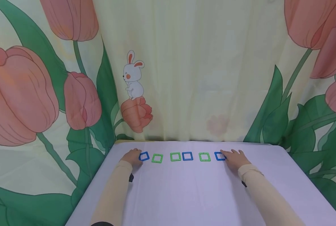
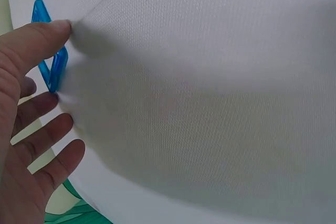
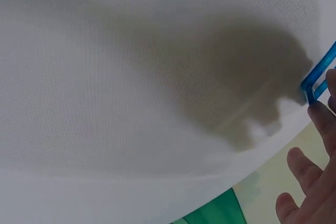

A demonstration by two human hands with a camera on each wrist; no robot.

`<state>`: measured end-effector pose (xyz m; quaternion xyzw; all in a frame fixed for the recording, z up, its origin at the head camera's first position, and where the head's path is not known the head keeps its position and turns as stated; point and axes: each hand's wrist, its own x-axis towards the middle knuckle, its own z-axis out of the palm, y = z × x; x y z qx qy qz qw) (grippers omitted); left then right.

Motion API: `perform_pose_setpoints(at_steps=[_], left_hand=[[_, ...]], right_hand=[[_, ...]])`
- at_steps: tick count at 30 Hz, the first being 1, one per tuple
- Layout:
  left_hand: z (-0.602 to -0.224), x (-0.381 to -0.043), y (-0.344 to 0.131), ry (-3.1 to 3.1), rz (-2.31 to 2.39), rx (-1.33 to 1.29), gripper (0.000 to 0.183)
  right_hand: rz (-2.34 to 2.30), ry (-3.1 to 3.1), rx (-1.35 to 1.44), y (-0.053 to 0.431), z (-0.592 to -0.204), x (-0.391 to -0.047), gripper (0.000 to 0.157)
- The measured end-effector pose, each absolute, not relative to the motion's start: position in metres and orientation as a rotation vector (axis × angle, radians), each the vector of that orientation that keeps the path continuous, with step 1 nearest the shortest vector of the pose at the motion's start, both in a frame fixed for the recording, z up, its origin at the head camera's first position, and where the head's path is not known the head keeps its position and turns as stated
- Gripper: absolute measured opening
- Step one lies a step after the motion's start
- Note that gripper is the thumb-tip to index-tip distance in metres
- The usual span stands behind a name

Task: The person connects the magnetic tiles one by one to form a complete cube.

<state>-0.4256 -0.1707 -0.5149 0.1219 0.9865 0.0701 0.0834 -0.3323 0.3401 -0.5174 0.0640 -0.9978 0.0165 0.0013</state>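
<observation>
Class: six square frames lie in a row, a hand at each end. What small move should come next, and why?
Probably each hand slides its blue end frame inward: the left hand touches the left blue frame, the right hand the right blue frame.

The head view looks forward and slightly down over the white cloth-covered table (image 1: pixel 184 194), taking in the far row of frames at twelve o'clock. Both wrist views sit close above that cloth (image 2: pixel 210 103) (image 3: pixel 131 77), each sharing one end blue square plastic frame (image 2: pixel 51 61) (image 3: pixel 318 74).
</observation>
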Motion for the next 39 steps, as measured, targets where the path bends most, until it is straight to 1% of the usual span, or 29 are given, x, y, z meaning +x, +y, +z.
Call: perform_pose_setpoints(at_steps=[8, 13, 16, 19, 27, 34, 39], left_hand=[[-0.519, -0.427, -0.170, 2.973, 0.192, 0.365, 0.063], [-0.517, -0.427, -0.166, 3.019, 0.178, 0.391, 0.060], [-0.515, -0.427, -0.166, 3.039, 0.151, 0.386, 0.061], [-0.516, -0.427, -0.167, 3.037, 0.127, 0.383, 0.057], [-0.523, -0.420, -0.169, 3.057, 0.135, 0.421, 0.050], [-0.521, -0.418, -0.175, 3.056, 0.184, 0.425, 0.045], [-0.519, -0.414, -0.179, 3.019, 0.275, 0.425, 0.037]], right_hand=[[-0.093, -3.037, 0.230, 0.339, -0.519, -0.333, 0.044], [-0.160, -2.980, 0.167, 0.336, -0.512, -0.334, 0.037], [-0.167, -2.996, 0.120, 0.333, -0.507, -0.333, 0.037], [-0.162, -3.009, 0.064, 0.335, -0.504, -0.327, 0.037], [-0.109, -3.008, -0.078, 0.372, -0.508, -0.309, 0.033], [-0.032, -3.001, -0.157, 0.406, -0.513, -0.297, 0.036], [0.015, -3.006, -0.196, 0.422, -0.517, -0.290, 0.038]])
